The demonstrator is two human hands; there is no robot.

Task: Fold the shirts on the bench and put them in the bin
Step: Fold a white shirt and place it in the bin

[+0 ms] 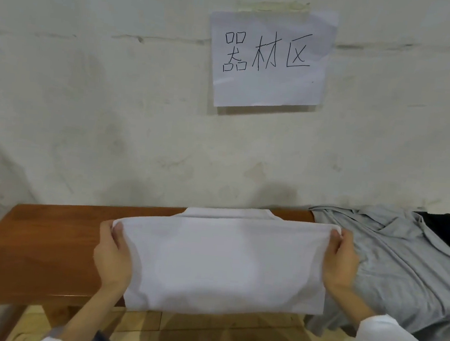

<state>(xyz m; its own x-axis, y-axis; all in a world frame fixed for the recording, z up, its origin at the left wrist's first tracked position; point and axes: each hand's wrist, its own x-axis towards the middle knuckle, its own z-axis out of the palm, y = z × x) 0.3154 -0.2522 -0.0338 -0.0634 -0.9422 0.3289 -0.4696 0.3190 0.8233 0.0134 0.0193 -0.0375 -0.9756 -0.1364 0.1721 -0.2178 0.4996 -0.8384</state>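
While draped over brown wooden surface (43,248), white cotton shirt (222,261) pinched at far corners: left grip (112,253) at 9 o'clock, right grip (340,263) at 3 o'clock, beside crumpled grey shirt (402,266).

Equipment storage area, handwritten paper sign (270,61) reading 器材区 taped upper centre, scuffed plaster wall (86,100), wooden tabletop (43,248), plank floor (201,331).

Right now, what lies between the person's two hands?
The white shirt fills the whole stretch: the left hand and right hand each pinch an upper corner, over the wooden bench. The head view shows it.
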